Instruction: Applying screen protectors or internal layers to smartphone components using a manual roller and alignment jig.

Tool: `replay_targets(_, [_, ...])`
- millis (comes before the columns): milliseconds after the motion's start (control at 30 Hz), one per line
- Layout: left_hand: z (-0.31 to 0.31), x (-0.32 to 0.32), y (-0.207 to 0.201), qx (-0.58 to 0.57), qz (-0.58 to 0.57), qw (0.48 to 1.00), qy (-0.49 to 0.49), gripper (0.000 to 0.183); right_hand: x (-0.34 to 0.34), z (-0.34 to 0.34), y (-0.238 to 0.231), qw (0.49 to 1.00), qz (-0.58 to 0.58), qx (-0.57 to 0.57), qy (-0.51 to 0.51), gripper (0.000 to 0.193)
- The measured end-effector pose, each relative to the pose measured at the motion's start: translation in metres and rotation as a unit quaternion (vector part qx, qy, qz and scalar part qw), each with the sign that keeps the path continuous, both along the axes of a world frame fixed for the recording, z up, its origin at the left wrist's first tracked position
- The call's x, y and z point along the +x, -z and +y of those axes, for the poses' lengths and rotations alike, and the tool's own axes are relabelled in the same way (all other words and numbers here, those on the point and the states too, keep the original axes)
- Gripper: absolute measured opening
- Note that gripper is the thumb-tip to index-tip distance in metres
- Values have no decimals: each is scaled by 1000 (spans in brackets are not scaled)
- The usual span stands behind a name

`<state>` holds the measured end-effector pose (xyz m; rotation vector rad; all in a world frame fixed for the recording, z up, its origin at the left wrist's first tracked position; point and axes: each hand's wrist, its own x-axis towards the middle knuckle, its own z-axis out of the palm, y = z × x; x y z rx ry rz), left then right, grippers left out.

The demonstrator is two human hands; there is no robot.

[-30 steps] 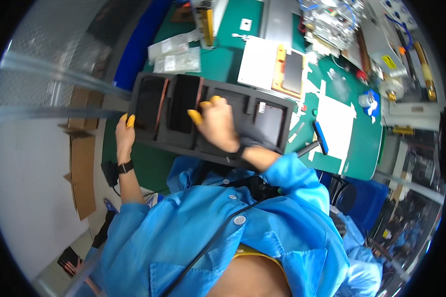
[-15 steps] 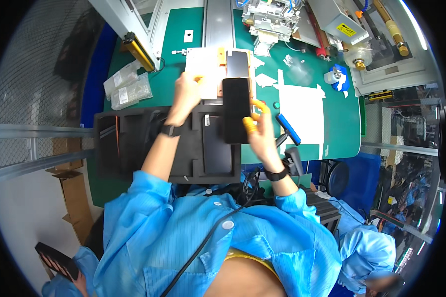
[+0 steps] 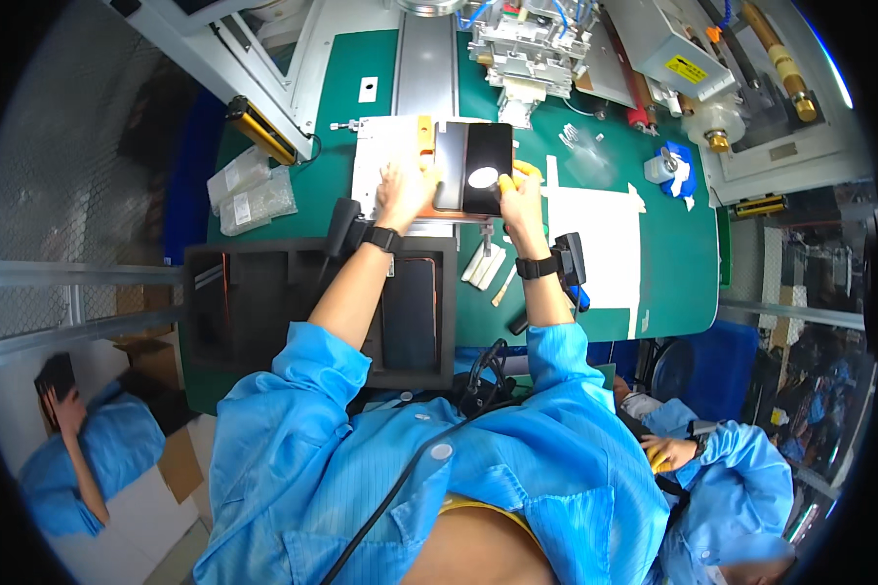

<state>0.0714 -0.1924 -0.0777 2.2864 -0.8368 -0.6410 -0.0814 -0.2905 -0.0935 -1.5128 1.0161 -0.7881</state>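
Note:
My right hand (image 3: 523, 203), with yellow finger covers, grips the right edge of a dark phone-shaped panel (image 3: 488, 148). A bright round reflection shows on its glossy face. Just left of it, a second phone-shaped panel (image 3: 450, 161) lies in the white fixture plate (image 3: 369, 156), and the held panel sits close beside or partly over it. My left hand (image 3: 407, 193) rests over the fixture, fingers apart, its thumb by the second panel's left edge. Whether it touches that panel I cannot tell. An orange block (image 3: 425, 133) stands beyond its fingertips.
A black foam tray (image 3: 449, 292) holds another dark panel (image 3: 410, 317) nearer me. Bubble-wrap bags (image 3: 254, 200) lie left; white rolls (image 3: 482, 265) and a white sheet (image 3: 600, 244) lie right. A metal mechanism (image 3: 532, 58) stands at the back. Co-workers (image 3: 98, 448) sit on both sides.
My right hand has carried the dark panel away from me, from above the tray's edge to the fixture. My left hand has moved right and slightly nearer me. The white rolls have come into sight.

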Motion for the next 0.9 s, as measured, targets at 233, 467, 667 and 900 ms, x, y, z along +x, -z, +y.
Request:
replay_targets(233, [2, -17, 1, -37, -17, 997, -59, 40, -11, -1, -15, 999, 38, -8, 9, 32])
replay_targets(467, [-6, 3, 12, -29, 98, 992, -75, 27, 11, -2, 9, 999, -17, -42, 11, 28])
replay_targets(667, [57, 28, -34, -334, 370, 847, -186, 29, 30, 16, -6, 994, 86, -63, 9, 28])
replay_targets(900, [143, 1, -87, -391, 545, 729, -135, 35, 27, 14, 20, 920, 248, -302, -25, 33])
